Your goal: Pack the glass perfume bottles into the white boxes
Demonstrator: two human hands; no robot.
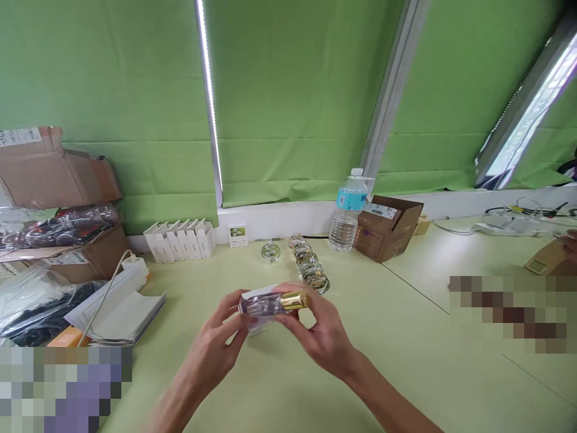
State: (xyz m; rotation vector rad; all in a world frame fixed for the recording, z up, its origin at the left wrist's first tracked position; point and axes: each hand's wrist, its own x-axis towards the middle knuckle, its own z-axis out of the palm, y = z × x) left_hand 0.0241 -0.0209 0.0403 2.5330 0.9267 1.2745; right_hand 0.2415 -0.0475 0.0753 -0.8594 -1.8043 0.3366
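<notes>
A small clear bottle [264, 305] with a shiny gold cap [295, 300] lies on its side between my two hands, above the table. My left hand [216, 337] pinches the bottle's clear end. The thumb and fingers of my right hand [322, 334] are closed around the gold cap end. Just behind the bottle, a white edge [259, 291], perhaps a small box or card, shows between my hands; most of it is hidden. Something clear hangs under the bottle, too blurred to name.
Several small white boxes [180, 242] stand in a row at the back, near a small picture card [238, 236]. Round shiny metal-and-glass pieces [309, 264] line the middle. A water bottle [348, 213] stands by a cardboard box [387, 227]. Papers [128, 310] lie left; another person's hand [568, 245] is far right.
</notes>
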